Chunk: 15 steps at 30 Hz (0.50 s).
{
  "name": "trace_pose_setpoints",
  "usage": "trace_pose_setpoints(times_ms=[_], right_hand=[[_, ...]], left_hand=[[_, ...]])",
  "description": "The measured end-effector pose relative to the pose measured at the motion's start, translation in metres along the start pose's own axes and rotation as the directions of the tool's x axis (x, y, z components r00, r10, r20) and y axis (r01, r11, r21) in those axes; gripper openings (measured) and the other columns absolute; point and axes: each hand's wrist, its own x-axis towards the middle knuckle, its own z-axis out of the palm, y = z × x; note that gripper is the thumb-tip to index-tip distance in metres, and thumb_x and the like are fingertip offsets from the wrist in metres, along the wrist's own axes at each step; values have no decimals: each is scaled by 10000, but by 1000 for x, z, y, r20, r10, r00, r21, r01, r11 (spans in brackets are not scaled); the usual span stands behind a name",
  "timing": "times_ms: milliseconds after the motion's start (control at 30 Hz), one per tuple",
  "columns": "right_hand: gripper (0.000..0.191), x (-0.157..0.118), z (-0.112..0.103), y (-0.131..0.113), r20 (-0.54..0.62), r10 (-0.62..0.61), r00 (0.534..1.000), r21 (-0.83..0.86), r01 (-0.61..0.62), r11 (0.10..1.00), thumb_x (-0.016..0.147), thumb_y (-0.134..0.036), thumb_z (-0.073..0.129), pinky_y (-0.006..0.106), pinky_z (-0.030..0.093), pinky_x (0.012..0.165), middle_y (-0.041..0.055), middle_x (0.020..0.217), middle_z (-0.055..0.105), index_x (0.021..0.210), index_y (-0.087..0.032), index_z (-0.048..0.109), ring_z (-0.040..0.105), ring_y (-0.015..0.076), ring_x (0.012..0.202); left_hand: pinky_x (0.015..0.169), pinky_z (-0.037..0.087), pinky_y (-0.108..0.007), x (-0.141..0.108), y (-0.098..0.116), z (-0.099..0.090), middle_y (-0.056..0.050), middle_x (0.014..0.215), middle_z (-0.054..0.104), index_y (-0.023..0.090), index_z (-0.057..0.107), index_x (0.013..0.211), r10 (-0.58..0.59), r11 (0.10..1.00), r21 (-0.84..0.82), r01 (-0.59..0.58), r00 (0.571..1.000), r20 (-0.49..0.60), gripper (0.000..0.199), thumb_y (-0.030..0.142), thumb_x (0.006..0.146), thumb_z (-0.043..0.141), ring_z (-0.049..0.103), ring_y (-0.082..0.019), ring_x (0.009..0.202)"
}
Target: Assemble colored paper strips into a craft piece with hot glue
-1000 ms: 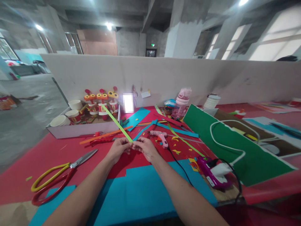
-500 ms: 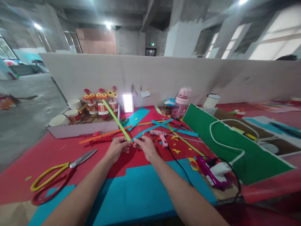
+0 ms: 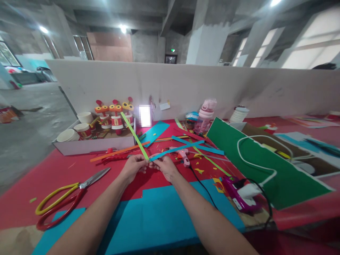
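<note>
My left hand [image 3: 135, 168] pinches the lower end of a light green paper strip [image 3: 135, 135], which slants up and to the left. Close beside it, my right hand [image 3: 165, 166] pinches the near end of a blue paper strip [image 3: 176, 149] that points up and to the right. The two strip ends meet between my fingertips in a V. Under the far part of the blue strip, a pink glue gun [image 3: 186, 161] lies partly covered. Another blue strip [image 3: 209, 149] rests on the red table behind it.
Large scissors [image 3: 85, 184] lie at the left, below a box [image 3: 98, 147] of cups and figures. Blue sheets [image 3: 167, 216] cover the near edge. A purple power strip [image 3: 237, 198], green panel [image 3: 255, 166] and pink bottle [image 3: 205, 115] stand right.
The blue strip in my right hand has swung slightly toward me and to the right, now lying over the glue gun. The green strip's top end has shifted a little to the right.
</note>
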Motion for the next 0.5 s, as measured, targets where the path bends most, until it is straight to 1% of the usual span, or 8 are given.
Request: trace_pose_setpoints(times_ms=[133,233,400,500], right_hand=[[335,0,1,2,-19,5,1000,-23,-5,1000,536,-350,782,248,519,618,-6,632,633,765,-152,638,609,108,580],[341,0,2,2,-28,17,999,-36,-18,999,530,-341,786,246,518,612,-12,625,632,769,-156,629,607,103,561],[365,-1,3,-1,-39,53,998,-27,-54,998,498,-333,801,258,517,611,-8,608,635,754,-147,619,607,107,548],[380,-3,2,-2,-20,34,999,-38,-34,999,519,-378,792,265,514,604,-1,622,641,766,-140,629,608,112,546]], left_hand=[[449,449,-213,1,-1,0,-1,562,592,133,557,654,-6,1000,-2,6,1000,-22,293,328,580,763,525,-85,447],[449,453,-214,2,-2,-1,-2,553,592,129,564,652,-5,1000,7,5,1000,-22,295,327,575,768,530,-88,447],[465,471,-220,2,-3,-1,-13,571,598,122,576,663,7,1000,-14,-7,1000,19,289,321,582,769,546,-98,481],[479,485,-229,1,-3,0,-24,595,608,116,586,672,3,1000,-26,-2,1000,25,304,333,574,775,552,-103,503]])
